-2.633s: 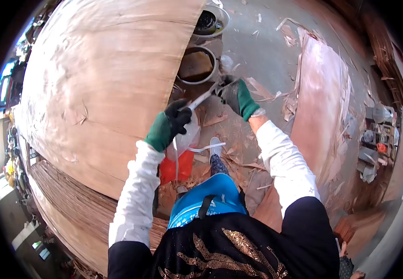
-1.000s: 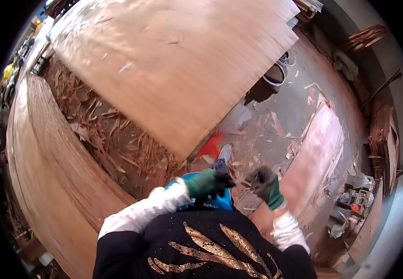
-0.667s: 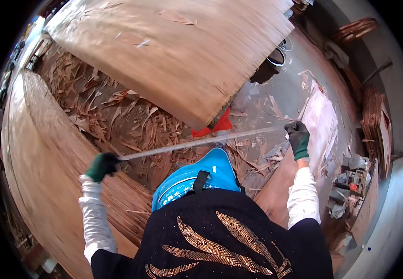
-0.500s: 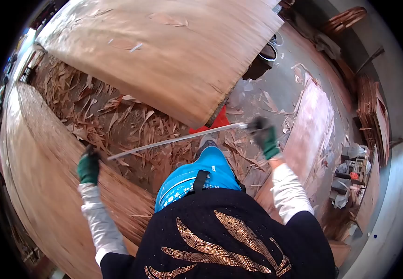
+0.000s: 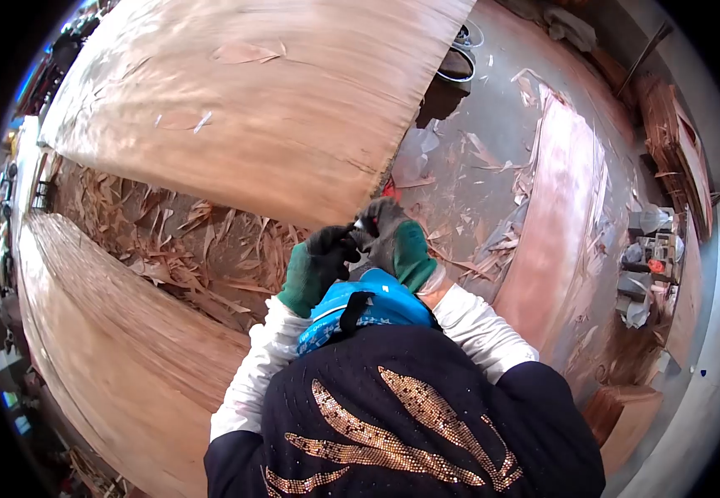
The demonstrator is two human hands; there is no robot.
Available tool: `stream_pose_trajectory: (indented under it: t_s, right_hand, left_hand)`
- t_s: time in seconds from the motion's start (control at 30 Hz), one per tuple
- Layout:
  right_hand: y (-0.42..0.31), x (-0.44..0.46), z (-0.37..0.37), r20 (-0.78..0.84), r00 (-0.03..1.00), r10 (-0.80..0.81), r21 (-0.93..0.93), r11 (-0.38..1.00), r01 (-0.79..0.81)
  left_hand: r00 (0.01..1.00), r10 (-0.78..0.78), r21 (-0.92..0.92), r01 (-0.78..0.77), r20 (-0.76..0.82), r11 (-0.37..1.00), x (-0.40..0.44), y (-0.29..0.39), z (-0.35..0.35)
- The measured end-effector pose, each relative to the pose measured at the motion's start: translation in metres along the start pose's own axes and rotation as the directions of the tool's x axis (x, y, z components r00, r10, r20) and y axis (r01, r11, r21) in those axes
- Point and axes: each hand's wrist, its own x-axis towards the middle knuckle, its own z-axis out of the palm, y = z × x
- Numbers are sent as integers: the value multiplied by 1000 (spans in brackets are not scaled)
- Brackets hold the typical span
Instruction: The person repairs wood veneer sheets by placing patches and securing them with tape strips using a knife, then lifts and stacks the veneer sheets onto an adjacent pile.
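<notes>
White, thin sliver of material [image 5: 366, 224], mostly hidden, shows between your green-and-dark gloved left hand [image 5: 317, 264] and your green-and-dark gloved right hand [image 5: 403, 241], above your blue printed apron [image 5: 376, 305]. Your hands are drawn together with fingers curled; I cannot tell which one pinches it. Bulky glove fingertips could fumble so small a piece, dropping it among the torn brown wood scraps [image 5: 169, 236], and a careless knuckle might chip the broad tan wood sheet [image 5: 268, 141] near its corner
</notes>
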Motion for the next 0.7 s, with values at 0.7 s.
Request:
stream_pose_trajectory:
  t_s: [0.7]
  right_hand:
    - [117, 74, -18, -158, 987, -12, -122, 993, -8]
  left_hand:
    - [979, -200, -121, 193, -46, 974, 135, -27, -35]
